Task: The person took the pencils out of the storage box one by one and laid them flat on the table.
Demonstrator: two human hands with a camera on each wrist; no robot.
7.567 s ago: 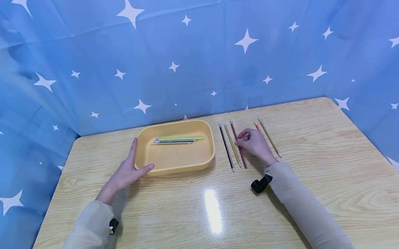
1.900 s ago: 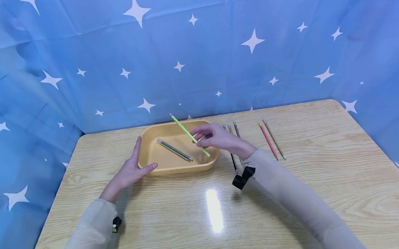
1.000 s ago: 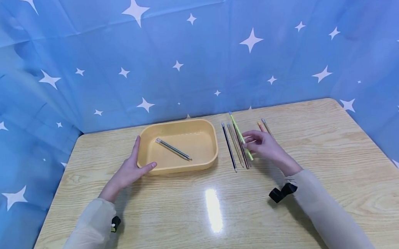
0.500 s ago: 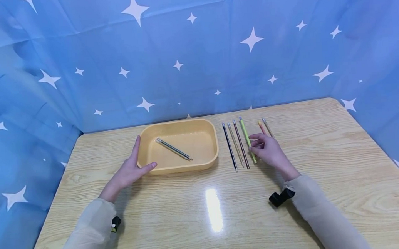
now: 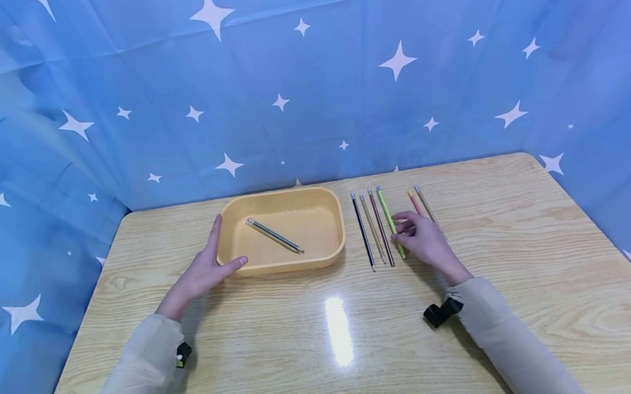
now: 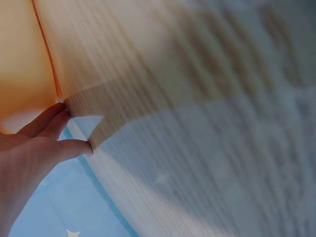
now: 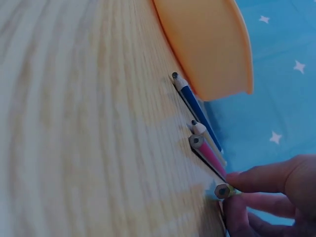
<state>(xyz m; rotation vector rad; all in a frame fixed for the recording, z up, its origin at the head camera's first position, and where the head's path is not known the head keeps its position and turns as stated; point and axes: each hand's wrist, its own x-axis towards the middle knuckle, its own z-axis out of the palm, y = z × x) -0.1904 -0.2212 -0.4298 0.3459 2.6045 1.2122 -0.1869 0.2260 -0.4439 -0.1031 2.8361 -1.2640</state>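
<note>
A yellow-green pencil (image 5: 385, 211) lies on the table, and my right hand (image 5: 427, 240) pinches it between thumb and fingertips. In the right wrist view its unsharpened end (image 7: 223, 191) shows beside the fingers. Just left of it lie a dark red pencil (image 5: 380, 226), a gold pencil (image 5: 371, 226) and a dark blue pencil (image 5: 361, 230), roughly side by side. My left hand (image 5: 202, 273) rests against the left end of the yellow tray (image 5: 318, 236), thumb and fingers spread. Inside the tray a dark green pencil (image 5: 275, 234) lies slantwise, tight against another one.
Right of the held pencil lie a red pencil (image 5: 414, 201) and a second gold pencil (image 5: 425, 204), both partly hidden by my right hand. The wooden table (image 5: 282, 346) ends at a blue star-patterned cloth (image 5: 309, 100) behind.
My right hand has carried the yellow-green pencil out of the tray and laid it right of the dark red pencil. Over the last half second it has barely shifted. The left hand stays put.
</note>
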